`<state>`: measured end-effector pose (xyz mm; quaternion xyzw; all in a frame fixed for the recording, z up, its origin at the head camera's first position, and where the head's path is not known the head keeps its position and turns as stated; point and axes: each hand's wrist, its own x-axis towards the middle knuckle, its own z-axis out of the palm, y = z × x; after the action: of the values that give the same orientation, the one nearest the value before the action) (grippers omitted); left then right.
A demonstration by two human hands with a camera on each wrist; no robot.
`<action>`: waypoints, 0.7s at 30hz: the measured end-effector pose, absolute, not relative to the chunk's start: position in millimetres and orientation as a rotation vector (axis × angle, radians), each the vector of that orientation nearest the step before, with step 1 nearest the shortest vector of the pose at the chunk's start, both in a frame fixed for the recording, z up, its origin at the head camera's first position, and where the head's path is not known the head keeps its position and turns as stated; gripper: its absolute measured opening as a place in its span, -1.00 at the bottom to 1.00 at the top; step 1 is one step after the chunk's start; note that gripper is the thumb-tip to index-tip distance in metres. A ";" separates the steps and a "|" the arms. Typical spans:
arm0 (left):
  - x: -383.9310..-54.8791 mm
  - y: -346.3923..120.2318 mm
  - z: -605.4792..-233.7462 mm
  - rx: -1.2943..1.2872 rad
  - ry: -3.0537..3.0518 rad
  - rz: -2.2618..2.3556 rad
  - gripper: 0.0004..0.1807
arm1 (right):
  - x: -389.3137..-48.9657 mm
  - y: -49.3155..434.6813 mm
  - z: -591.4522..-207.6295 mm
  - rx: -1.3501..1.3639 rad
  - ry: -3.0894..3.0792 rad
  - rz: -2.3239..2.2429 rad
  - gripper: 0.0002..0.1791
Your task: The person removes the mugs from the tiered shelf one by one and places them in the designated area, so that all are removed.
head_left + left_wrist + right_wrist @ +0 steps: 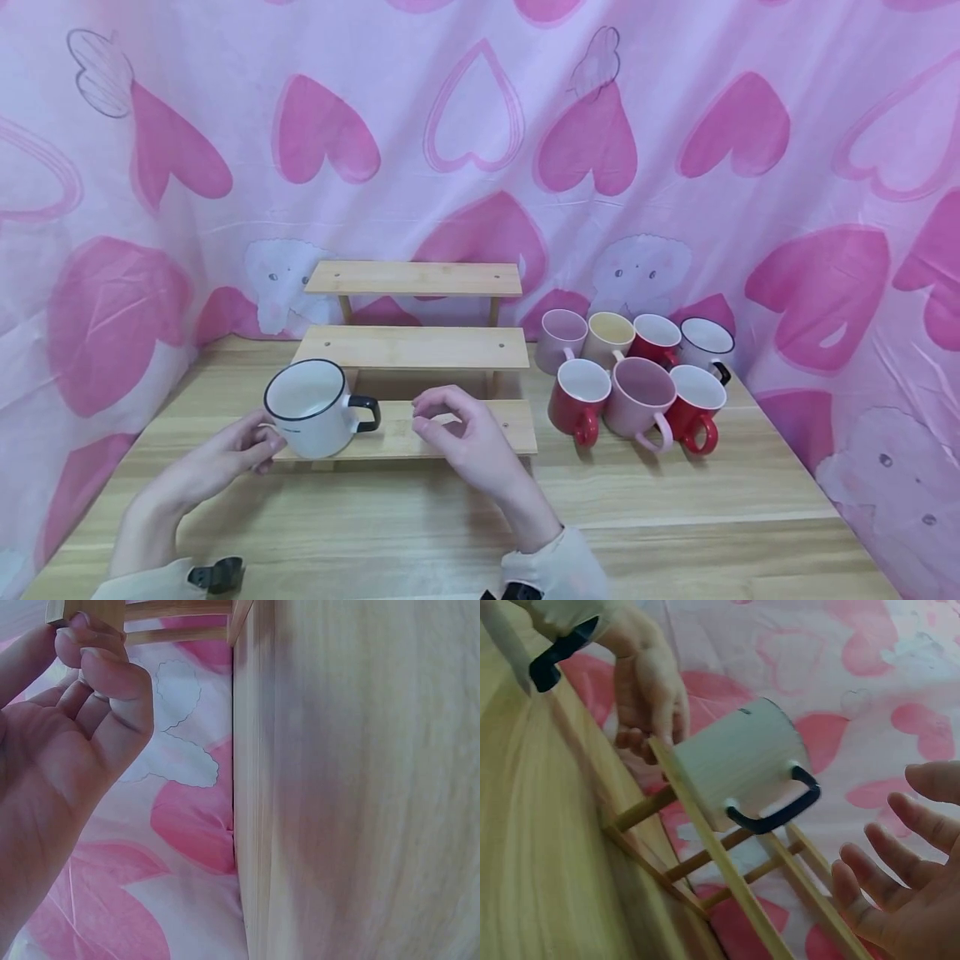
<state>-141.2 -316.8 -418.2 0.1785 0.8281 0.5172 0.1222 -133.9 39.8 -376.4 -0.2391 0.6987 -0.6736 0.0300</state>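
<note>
A white mug point(306, 408) with a black rim and black handle stands upright at the left end of the bottom board of a three-tier wooden shelf point(411, 346). In the head view, my left hand point(225, 458) is beside the mug at the board's left end. The left wrist view shows that hand point(82, 720) with its fingers curled against the board end point(86, 611), gripping it. Above the bottom board, right of the mug handle, my right hand point(472, 437) holds nothing. Its fingers point(885, 862) are loosely spread in the right wrist view, apart from the mug point(746, 761).
Right of the shelf stand two rows of mugs: pink point(642, 396), red point(580, 400), yellow point(609, 337) and another black-rimmed white one point(705, 343). All rest on the wooden table point(675, 517). A pink heart-patterned cloth point(480, 208) hangs behind and at both sides.
</note>
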 end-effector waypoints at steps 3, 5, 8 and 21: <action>-141.2 -317.2 -418.9 0.521 2.414 1.509 -0.78 | -134.7 34.6 -380.6 -0.709 2.156 -2.056 -0.69; -141.7 -317.1 -419.3 0.522 2.411 1.515 -0.79 | -135.0 31.9 -382.8 -0.696 2.156 -2.039 -0.60; -142.2 -317.2 -419.2 0.524 2.412 1.515 -0.80 | -135.3 28.3 -385.3 -0.710 2.166 -2.016 -0.49; -142.1 -317.8 -417.5 0.589 2.391 1.531 -0.81 | -139.5 9.1 -392.1 -0.684 2.247 -1.927 -0.45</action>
<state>-142.1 -317.8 -417.5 0.2016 0.8186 0.5241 0.1206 -139.5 9.1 -392.1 -0.2249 0.7386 -0.6334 0.0519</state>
